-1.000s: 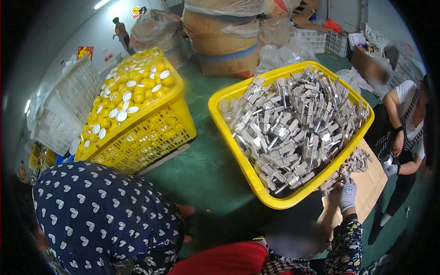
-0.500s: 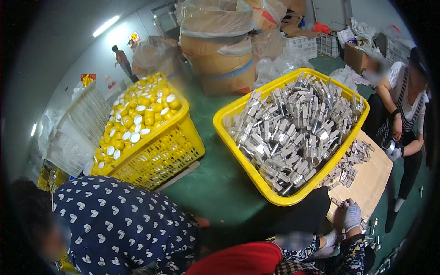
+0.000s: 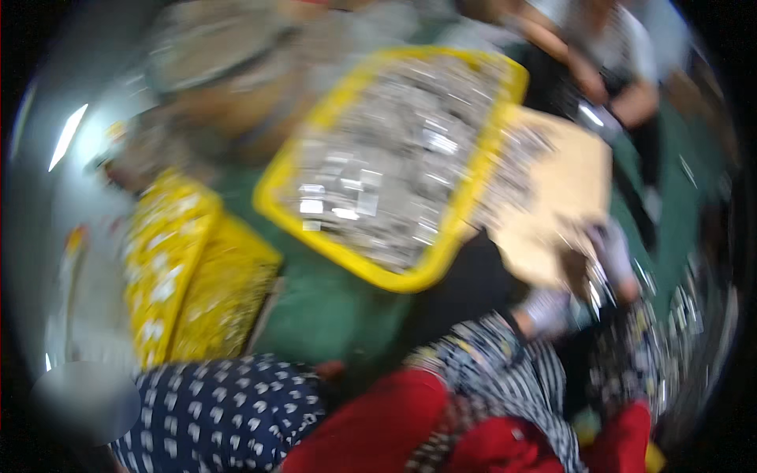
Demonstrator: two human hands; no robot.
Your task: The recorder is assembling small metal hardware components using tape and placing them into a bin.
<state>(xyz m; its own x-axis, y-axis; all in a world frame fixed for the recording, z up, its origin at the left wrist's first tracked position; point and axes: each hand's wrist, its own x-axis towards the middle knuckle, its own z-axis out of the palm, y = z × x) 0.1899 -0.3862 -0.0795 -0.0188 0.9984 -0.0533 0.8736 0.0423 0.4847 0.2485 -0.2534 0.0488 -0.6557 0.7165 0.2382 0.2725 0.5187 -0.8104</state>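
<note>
The whole view is smeared by motion. My left hand (image 3: 548, 311), in a white glove, is beside the near corner of a cardboard sheet (image 3: 579, 177); its fingers are too blurred to read. Farther right, my right hand (image 3: 613, 251), also gloved, reaches over the sheet's right near edge with its fingers smeared. Bright metal glints show between my hands, but I cannot make out whether either one holds anything. A loose pile of grey metal clip-like parts (image 3: 512, 162) lies on the sheet, next to a yellow tub (image 3: 394, 280) heaped with similar parts.
A yellow crate (image 3: 236, 272) of yellow and white caps stands at left. A person in a heart-patterned top (image 3: 225, 414) is close on my left. Another person (image 3: 631, 102) sits beyond the sheet. Shiny metal pieces (image 3: 682, 315) lie on the green floor (image 3: 331, 307) at right.
The view has swung, so the tub and sheet now appear farther left and higher. More of my red clothing and both sleeves show. My hands are farther apart, and everything is blurred.
</note>
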